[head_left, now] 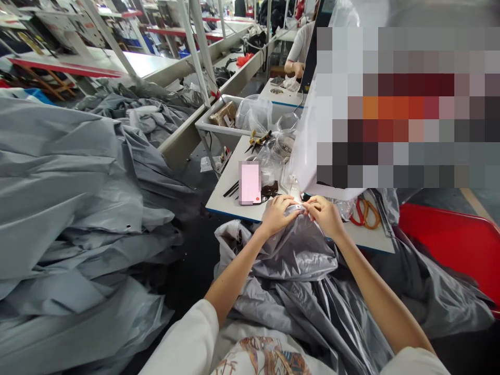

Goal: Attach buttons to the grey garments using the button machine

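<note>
Grey shiny fabric (297, 250) hangs over the near edge of a small white table (222, 195) and down across my lap. My left hand (278, 212) pinches its upper edge, thumb and fingers pressed together on the cloth. Just to the right, my right hand (321, 212) grips the same edge with its fingertips. Between the two hands the fabric edge lies under a small lit machine part (295, 191); its details are too small to make out. A phone with a pink screen (250, 182) lies to the left of my hands.
Scissors with red and orange handles (365, 213) lie right of my hands. Yellow-handled pliers (258, 139) and plastic bags are at the table's back. Large grey fabric piles (70, 208) rise at left, a red chair (453, 239) at right. Another person's hand (297, 69) is farther back.
</note>
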`<state>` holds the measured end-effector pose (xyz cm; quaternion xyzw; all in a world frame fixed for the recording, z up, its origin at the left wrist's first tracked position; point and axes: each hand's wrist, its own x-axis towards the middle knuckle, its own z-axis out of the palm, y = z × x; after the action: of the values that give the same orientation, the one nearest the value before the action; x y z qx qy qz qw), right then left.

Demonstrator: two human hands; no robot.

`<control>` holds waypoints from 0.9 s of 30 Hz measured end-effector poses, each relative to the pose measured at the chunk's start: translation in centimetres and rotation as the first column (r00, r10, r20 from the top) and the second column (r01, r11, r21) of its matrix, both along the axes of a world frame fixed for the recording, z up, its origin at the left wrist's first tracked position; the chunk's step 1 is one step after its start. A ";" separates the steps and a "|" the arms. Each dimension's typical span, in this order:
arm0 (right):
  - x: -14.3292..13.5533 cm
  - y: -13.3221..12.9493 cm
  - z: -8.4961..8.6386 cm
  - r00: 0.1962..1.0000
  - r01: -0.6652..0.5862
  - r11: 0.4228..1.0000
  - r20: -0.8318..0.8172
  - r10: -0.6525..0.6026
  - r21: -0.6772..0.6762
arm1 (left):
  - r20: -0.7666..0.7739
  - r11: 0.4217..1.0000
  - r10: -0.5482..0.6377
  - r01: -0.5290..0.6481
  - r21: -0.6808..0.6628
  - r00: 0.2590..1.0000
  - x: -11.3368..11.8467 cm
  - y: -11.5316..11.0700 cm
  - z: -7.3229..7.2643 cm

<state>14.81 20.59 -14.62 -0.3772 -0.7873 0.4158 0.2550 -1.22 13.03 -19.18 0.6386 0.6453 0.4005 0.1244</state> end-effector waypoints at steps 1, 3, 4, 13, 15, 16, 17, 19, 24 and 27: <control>0.1 0.1 -0.1 1.000 0.021 1.000 0.003 -0.021 -0.023 | 0.003 1.000 0.001 -0.001 0.002 1.000 0.0 0.0 0.0; 0.3 0.5 -0.5 0.998 0.058 0.995 0.014 -0.057 -0.081 | 0.003 1.000 0.002 -0.002 0.001 1.000 0.0 0.0 0.1; 0.5 0.8 -0.8 0.997 0.070 0.991 0.020 -0.069 -0.115 | 0.001 1.000 0.002 -0.002 -0.001 1.000 0.0 0.0 0.1; 1.3 1.8 -1.0 0.997 0.076 0.980 0.013 -0.075 -0.185 | -0.020 1.000 0.002 -0.002 0.002 1.000 -0.1 0.1 -0.1; 0.8 1.0 -0.6 0.993 0.122 0.993 0.004 -0.122 -0.001 | -0.016 1.000 -0.002 0.002 0.011 1.000 -0.1 0.1 -0.1; 0.4 0.5 -0.4 0.993 0.118 0.989 0.008 -0.119 0.093 | -0.014 1.000 -0.003 0.003 0.016 1.000 -0.1 0.1 -0.2; 0.1 0.1 -0.4 0.995 0.098 0.980 0.016 -0.102 0.171 | -0.011 1.000 -0.004 0.005 0.020 1.000 0.0 0.1 -0.2; -0.5 -0.7 -0.6 0.999 0.038 0.963 0.026 -0.047 0.268 | -0.008 1.000 -0.006 0.006 0.022 1.000 -0.1 0.1 -0.2; -1.4 -1.3 -1.7 1.000 0.019 0.938 0.017 -0.026 0.345 | -0.015 1.000 -0.014 0.014 -0.003 1.000 -0.1 0.1 -0.1; -1.7 -1.3 -2.3 1.000 0.007 0.928 0.012 -0.013 0.374 | -0.013 1.000 -0.009 0.009 -0.004 1.000 -0.2 0.1 -0.1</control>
<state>13.08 19.29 -16.88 -0.3288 -0.8518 0.2544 0.3186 -1.40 13.16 -19.25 0.6436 0.6441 0.3945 0.1234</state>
